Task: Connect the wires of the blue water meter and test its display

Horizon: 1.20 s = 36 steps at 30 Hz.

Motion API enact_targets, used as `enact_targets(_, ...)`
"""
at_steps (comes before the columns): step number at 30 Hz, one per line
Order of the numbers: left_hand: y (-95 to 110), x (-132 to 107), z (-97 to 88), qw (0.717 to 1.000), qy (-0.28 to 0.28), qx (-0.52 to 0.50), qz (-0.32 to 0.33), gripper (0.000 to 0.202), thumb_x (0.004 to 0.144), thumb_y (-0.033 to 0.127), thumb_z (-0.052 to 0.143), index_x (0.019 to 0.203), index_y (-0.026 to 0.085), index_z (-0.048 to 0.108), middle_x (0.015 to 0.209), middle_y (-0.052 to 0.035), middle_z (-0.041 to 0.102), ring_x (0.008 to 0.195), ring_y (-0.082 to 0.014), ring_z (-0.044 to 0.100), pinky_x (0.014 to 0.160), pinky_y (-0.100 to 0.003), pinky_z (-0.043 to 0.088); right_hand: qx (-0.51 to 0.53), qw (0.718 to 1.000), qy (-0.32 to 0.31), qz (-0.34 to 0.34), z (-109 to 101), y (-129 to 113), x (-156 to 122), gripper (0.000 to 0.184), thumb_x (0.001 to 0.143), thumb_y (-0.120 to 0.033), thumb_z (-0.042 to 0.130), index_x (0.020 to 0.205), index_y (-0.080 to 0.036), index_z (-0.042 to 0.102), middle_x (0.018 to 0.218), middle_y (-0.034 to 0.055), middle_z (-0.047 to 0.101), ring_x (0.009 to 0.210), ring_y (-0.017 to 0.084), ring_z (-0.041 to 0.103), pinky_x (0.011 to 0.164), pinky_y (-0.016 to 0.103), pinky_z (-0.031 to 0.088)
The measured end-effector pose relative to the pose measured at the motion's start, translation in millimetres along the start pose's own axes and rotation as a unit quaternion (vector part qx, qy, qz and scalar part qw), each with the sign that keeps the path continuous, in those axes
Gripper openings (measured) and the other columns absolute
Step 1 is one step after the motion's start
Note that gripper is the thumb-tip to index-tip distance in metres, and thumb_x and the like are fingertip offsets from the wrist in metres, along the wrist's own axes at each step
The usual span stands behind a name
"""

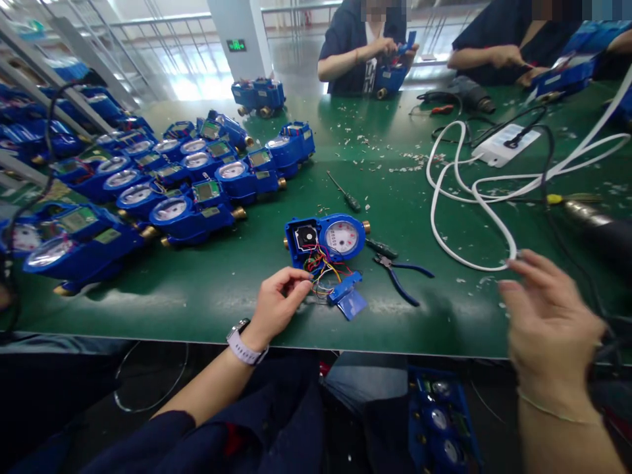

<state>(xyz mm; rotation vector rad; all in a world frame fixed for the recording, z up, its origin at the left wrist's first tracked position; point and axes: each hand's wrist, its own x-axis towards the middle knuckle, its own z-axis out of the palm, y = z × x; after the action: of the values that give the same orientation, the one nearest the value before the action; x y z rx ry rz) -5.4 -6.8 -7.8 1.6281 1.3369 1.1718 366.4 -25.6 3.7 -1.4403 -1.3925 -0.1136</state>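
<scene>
Closest to the camera, the person's bare right hand point(550, 322) hangs over the right side of the glossy dark-green workbench point(207, 289), half open, its thumb parted from its forefinger and nothing plainly between them. Its fingertips overlap the lower bend of a smooth white power cord point(486, 268); whether they touch it, I cannot tell. Well apart from it, the left hand point(281, 299), with a pale-strapped watch point(241, 342) at the wrist, is drawn to a narrow pinch on a bundle of thin red, yellow and white wires point(323, 268), though which strand it grips is hidden. Those wires spill from the near side of a blue-cased meter with a round white dial point(342, 237), which lies just beyond the left hand and a little to its right. The meter's long axis runs across the person's front, brass ends left and right, the right one slightly farther away; the left hand is clearly the nearer one. A small blue plastic piece point(345, 289) rests just right of those fingertips, among the wire ends. Dark blue-handled pliers point(402, 271) lie splayed between the meter and the right hand.
</scene>
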Motion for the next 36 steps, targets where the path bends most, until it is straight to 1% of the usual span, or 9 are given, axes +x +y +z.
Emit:
enact_targets(3, -2, 6, 6.2, 0.998, 0.003, -0.054, -0.023, 0.019, 0.083, 0.033, 0.065, 0.081, 0.015, 0.069, 0.065, -0.0001, 0.064, 0.055, -0.01, 0.051, 0.052, -0.02, 0.041, 0.067, 0.982, -0.156, -0.082, 53, -82, -25, 0.02, 0.091, -0.034, 0.065, 0.107, -0.024, 0.071, 0.131, 0.0098, 0.058, 0.128, 0.029, 0.047, 0.105, 0.058, 0.038)
enact_targets(5, -3, 8, 7.6, 0.997, 0.003, -0.068, -0.021, 0.019, 0.083, 0.033, 0.066, 0.079, 0.015, 0.069, 0.065, -0.0001, 0.063, 0.056, -0.01, 0.052, 0.053, -0.02, 0.042, 0.099, 0.967, -0.203, -0.116, 81, -112, -36, 0.017, 0.092, -0.031, 0.064, 0.104, -0.023, 0.071, 0.133, 0.0104, 0.056, 0.132, 0.03, 0.042, 0.106, 0.059, 0.037)
enact_targets(7, -5, 10, 7.8, 0.997, 0.0, -0.079, -0.014, 0.019, 0.083, 0.033, 0.066, 0.078, 0.015, 0.069, 0.064, 0.0001, 0.063, 0.056, -0.0099, 0.052, 0.054, -0.02, 0.042, 0.111, 0.957, -0.232, -0.13, 102, -125, -42, 0.015, 0.09, -0.028, 0.066, 0.101, -0.02, 0.072, 0.136, 0.0117, 0.054, 0.134, 0.031, 0.038, 0.107, 0.059, 0.036)
enact_targets(12, -6, 10, 8.1, 0.995, -0.007, -0.095, 0.002, 0.019, 0.085, 0.033, 0.066, 0.078, 0.016, 0.067, 0.065, 0.0004, 0.062, 0.056, -0.0091, 0.051, 0.054, -0.02, 0.042, 0.115, 0.952, -0.257, -0.119, 123, -129, -49, 0.005, 0.087, -0.021, 0.068, 0.085, -0.021, 0.073, 0.136, 0.0103, 0.053, 0.135, 0.032, 0.035, 0.107, 0.059, 0.034)
enact_targets(18, -8, 10, 10.3, 0.993, -0.022, -0.117, -0.01, 0.021, 0.086, 0.035, 0.065, 0.077, 0.016, 0.064, 0.058, 0.0038, 0.055, 0.049, -0.0065, 0.044, 0.048, -0.018, 0.037, 0.136, 0.965, -0.214, -0.061, 124, -130, -60, 0.008, 0.087, -0.019, 0.067, 0.081, -0.021, 0.071, 0.126, 0.0093, 0.058, 0.133, 0.03, 0.038, 0.107, 0.057, 0.034)
enact_targets(25, -7, 11, 9.3, 0.988, -0.008, -0.147, -0.042, 0.025, 0.084, 0.039, 0.067, 0.076, 0.015, 0.063, 0.054, 0.0044, 0.052, 0.046, -0.0061, 0.045, 0.045, -0.017, 0.038, 0.153, 0.971, -0.184, 0.019, 120, -123, -71, 0.011, 0.093, -0.021, 0.06, 0.084, -0.021, 0.065, 0.115, 0.0068, 0.064, 0.126, 0.027, 0.046, 0.105, 0.055, 0.037)
enact_targets(29, -6, 11, 9.0, 0.989, -0.001, -0.143, -0.035, 0.024, 0.083, 0.038, 0.068, 0.077, 0.015, 0.065, 0.054, 0.004, 0.054, 0.046, -0.0062, 0.047, 0.045, -0.017, 0.039, 0.137, 0.971, -0.197, -0.012, 119, -132, -70, 0.012, 0.094, -0.02, 0.056, 0.086, -0.021, 0.065, 0.12, 0.0089, 0.062, 0.126, 0.027, 0.045, 0.105, 0.054, 0.038)
enact_targets(33, -7, 10, 8.7, 0.989, -0.003, -0.142, -0.031, 0.023, 0.084, 0.037, 0.068, 0.078, 0.015, 0.066, 0.056, 0.0035, 0.056, 0.048, -0.0063, 0.048, 0.047, -0.017, 0.04, 0.108, 0.97, -0.208, -0.057, 123, -140, -65, 0.008, 0.091, -0.02, 0.061, 0.095, -0.019, 0.069, 0.128, 0.0119, 0.057, 0.129, 0.029, 0.042, 0.107, 0.054, 0.036)
enact_targets(36, -7, 9, 8.4, 0.99, -0.005, -0.141, -0.031, 0.025, 0.084, 0.04, 0.068, 0.078, 0.015, 0.066, 0.056, 0.0033, 0.056, 0.048, -0.0067, 0.048, 0.047, -0.017, 0.04, 0.102, 0.969, -0.214, -0.062, 125, -142, -63, 0.007, 0.089, -0.018, 0.062, 0.087, -0.019, 0.069, 0.127, 0.0111, 0.056, 0.13, 0.03, 0.04, 0.107, 0.053, 0.036)
